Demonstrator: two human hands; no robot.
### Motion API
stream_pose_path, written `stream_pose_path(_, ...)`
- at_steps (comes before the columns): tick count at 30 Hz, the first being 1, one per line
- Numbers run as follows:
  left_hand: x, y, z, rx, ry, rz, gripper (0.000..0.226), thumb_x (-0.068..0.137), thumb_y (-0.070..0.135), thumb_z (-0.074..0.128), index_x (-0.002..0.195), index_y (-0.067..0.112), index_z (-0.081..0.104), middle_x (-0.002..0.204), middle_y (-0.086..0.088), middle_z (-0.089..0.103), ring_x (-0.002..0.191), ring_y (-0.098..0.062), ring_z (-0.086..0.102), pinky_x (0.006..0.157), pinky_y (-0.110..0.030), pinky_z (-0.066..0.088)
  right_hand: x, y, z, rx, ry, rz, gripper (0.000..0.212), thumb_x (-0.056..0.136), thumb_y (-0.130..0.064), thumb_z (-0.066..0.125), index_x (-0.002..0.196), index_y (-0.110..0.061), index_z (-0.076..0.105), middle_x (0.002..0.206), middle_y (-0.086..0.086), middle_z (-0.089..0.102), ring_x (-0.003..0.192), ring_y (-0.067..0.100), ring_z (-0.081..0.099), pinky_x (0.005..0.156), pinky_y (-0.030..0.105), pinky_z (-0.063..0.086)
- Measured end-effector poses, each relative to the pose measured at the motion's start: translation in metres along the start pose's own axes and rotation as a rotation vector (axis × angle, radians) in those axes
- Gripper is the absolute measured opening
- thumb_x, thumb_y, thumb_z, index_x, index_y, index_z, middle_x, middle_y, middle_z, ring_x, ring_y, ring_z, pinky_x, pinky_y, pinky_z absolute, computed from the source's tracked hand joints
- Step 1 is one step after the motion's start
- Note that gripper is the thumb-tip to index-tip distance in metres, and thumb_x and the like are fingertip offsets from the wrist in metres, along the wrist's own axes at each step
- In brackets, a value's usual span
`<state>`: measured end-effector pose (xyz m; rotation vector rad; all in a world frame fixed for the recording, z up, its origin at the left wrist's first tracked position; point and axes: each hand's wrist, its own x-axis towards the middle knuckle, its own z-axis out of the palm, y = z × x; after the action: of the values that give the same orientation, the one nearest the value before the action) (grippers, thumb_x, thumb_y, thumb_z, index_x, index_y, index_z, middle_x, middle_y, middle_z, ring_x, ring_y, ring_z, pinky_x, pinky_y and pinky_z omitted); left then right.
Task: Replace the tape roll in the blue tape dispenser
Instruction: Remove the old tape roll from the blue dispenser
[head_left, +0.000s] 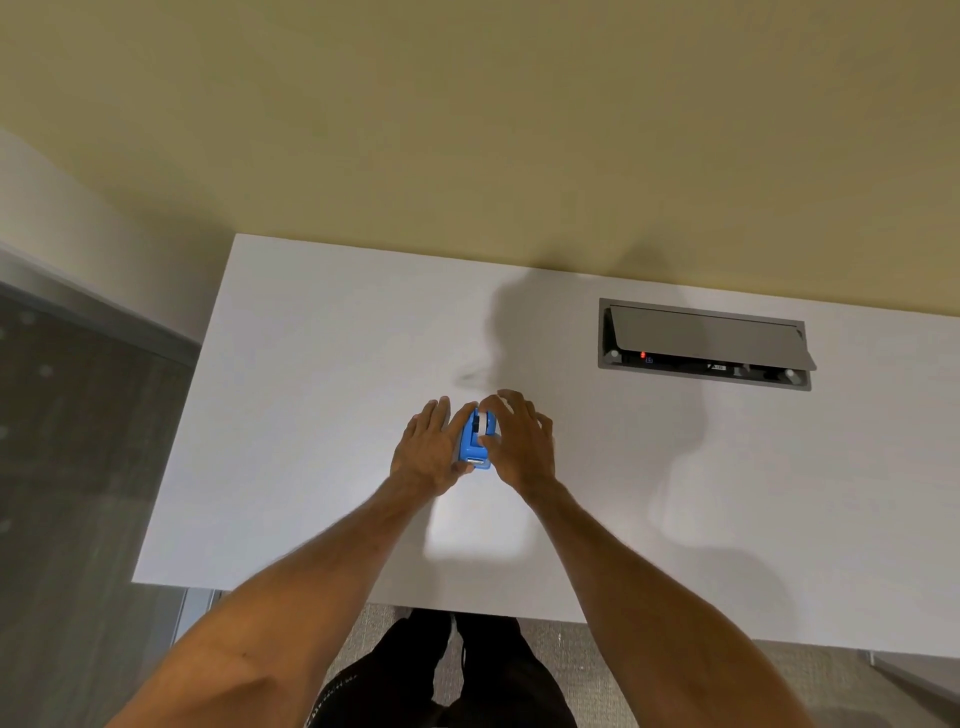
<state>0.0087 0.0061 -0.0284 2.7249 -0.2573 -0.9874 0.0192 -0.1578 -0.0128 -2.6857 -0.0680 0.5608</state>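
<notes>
Head view, looking down. The yellow-green wall (467, 130) fills the upper part of the picture. Below it lies the white counter (311, 364), its far edge against the wall, its near edge toward the person. A grey recessed cable box (704, 343) is set into the counter at the right rear, its flap tilted up and a small red light showing inside. Two bare forearms reach from the bottom edge to the middle of the counter. The left hand (428, 452) lies against the left side of the blue tape dispenser (475, 441), its fingers (441, 415) stretched forward and its thumb touching the near end. The right hand (519, 444) covers the right side; its fingers (511, 402) curl over the far end and its thumb presses on top. Both hands thus grasp the dispenser, which stands on the counter, between them, at mid-counter. A white tape roll (485, 418) shows at the dispenser's far end, just under the right fingertips. Whether the roll sits fully in place cannot be told.
</notes>
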Motion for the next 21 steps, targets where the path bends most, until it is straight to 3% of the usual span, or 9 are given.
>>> stream_pose_path(6,0.001,0.001,-0.005,-0.027,-0.024,0.016,0.099,0.102,0.046,0.067,0.173,0.023,0.002,0.182,-0.013,0.002,0.171,-0.033,0.004,0.14,-0.048,0.014,-0.004,-0.001,-0.005,0.033,0.01,-0.011,0.044,0.105,-0.04,0.058,0.146,-0.024,0.051,0.157,-0.003,0.048,0.142,0.015,0.05,0.124,0.035,0.036)
stream_pose_path(13,-0.015,-0.002,-0.015,-0.123,-0.014,0.031,0.097,0.107,0.035,0.063,0.171,0.008,-0.005,0.182,-0.012,0.002,0.171,-0.028,0.008,0.14,-0.043,0.015,-0.016,-0.007,-0.015,0.134,0.053,-0.029,0.04,0.105,-0.035,0.061,0.141,-0.02,0.056,0.146,-0.001,0.056,0.13,0.016,0.057,0.112,0.033,0.048)
stream_pose_path(18,-0.032,-0.003,-0.034,-0.294,0.111,0.067,0.072,0.109,0.026,0.055,0.171,0.015,0.02,0.175,-0.007,0.033,0.16,-0.027,0.039,0.132,-0.041,0.037,-0.025,-0.018,-0.019,0.365,0.115,0.018,0.036,0.099,-0.025,0.072,0.133,-0.017,0.061,0.132,0.004,0.063,0.114,0.019,0.067,0.095,0.028,0.059)
stream_pose_path(21,-0.039,-0.001,-0.044,-0.422,0.196,0.043,0.054,0.111,0.02,0.047,0.164,0.015,0.039,0.165,-0.008,0.05,0.149,-0.029,0.054,0.123,-0.039,0.044,-0.032,-0.027,-0.021,0.591,0.123,0.081,0.032,0.095,-0.013,0.075,0.126,-0.014,0.065,0.115,0.009,0.071,0.099,0.026,0.071,0.091,0.037,0.063)
